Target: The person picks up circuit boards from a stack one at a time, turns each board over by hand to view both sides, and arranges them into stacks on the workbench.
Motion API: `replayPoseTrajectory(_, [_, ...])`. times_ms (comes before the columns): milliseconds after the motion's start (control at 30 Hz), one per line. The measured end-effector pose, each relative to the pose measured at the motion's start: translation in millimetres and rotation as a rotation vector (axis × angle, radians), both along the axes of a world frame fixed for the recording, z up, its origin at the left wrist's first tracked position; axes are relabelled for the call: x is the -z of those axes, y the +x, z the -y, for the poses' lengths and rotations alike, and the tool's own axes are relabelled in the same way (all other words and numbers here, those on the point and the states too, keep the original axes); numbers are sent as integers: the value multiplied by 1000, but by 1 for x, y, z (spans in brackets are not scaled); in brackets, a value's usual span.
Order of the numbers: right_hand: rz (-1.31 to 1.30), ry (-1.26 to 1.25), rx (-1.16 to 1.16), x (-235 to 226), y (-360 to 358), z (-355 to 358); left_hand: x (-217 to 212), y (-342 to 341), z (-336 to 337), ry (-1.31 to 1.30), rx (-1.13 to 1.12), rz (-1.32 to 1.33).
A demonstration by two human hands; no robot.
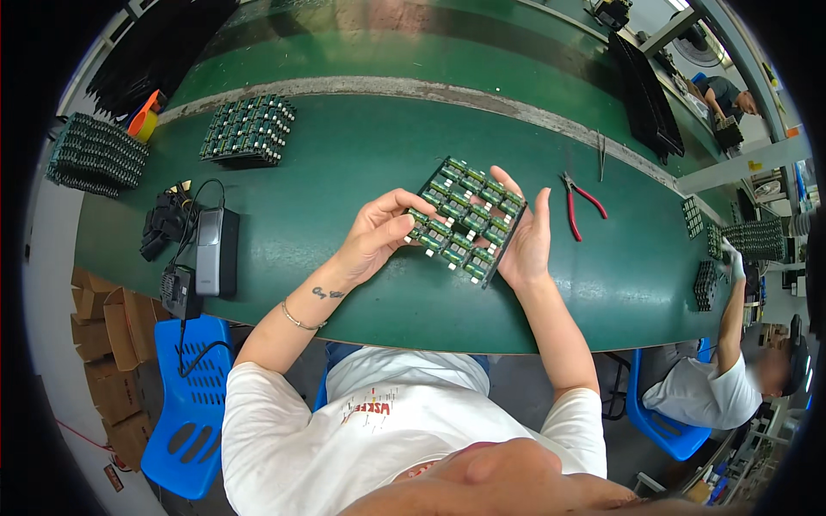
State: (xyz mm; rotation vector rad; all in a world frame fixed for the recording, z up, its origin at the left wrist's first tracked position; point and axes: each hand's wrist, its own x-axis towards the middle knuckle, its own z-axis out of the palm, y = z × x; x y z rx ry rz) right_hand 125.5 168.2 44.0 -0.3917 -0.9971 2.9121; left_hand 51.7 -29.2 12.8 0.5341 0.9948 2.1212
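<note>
Both hands, left hand [376, 238], right hand [527, 241], gripping circuit-board panel [465, 220]

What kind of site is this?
Most likely an electronics assembly line. The left hand and right hand hold a panel of small green circuit boards over a long green workbench; more board stacks and red-handled cutters lie there.

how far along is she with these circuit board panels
Possibly done: two stacks of panels at the far left of the green table. In hand: one panel, held by the left hand and right hand. What is left cannot be told.
</note>
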Motion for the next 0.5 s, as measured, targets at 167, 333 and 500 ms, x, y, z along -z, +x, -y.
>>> replayPoseTrajectory(167, [68, 156, -4, 10, -1, -6, -5, 3, -5, 8, 4, -59])
replayPoseTrajectory(333, [93, 161, 18, 5, -2, -5, -5, 5, -6, 47, 8, -95])
replayPoseTrajectory(500, [77, 168, -3, 12, -2, -8, -3, 5, -5, 65, 43, -42])
